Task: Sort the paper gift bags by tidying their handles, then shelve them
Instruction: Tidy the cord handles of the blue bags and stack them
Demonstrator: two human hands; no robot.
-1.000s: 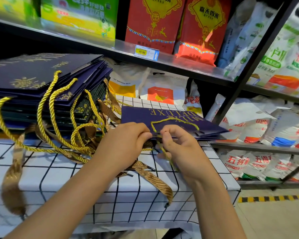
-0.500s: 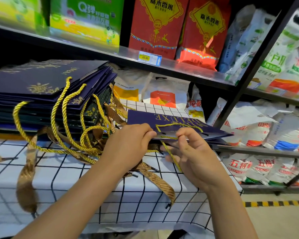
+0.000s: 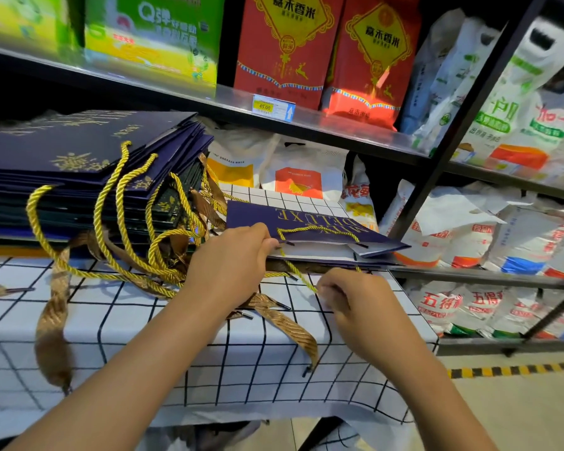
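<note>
1. Nearest the camera, the right hand (image 3: 355, 299) sat just in front of the navy gift bag (image 3: 310, 227). Its grip was narrow, fingers curled to pinch the gold cord handle (image 3: 298, 273) where that cord ran down off the bag's open edge.

2. The left hand (image 3: 232, 265) lay at the bag's near left corner, fingers curled onto the edge by the cord's eyelet; I judged it was pinning the paper while the other hand drew the cord.

3. The bag itself lay flat on the checked tabletop (image 3: 144, 327), its mouth facing the person and its base away toward the shelving. Its long axis ran left to right, tilted slightly, and the print "DELUXE" read upside down from this side.

4. As a judgement: folded paper of this kind would be light and fairly stiff but quick to crease or tear at the eyelets. The twisted cord looked limp and slippery, so it was best taken near its root, not mid-loop.

5. Left of the bag stood the stack of navy bags (image 3: 79, 164), their gold cords and brown ribbon handles (image 3: 51, 320) spilling loose over the tabletop.

6. Beyond the bag, rice sacks (image 3: 303, 177) filled the lower shelf, and red boxes (image 3: 287, 43) stood above it.
</note>
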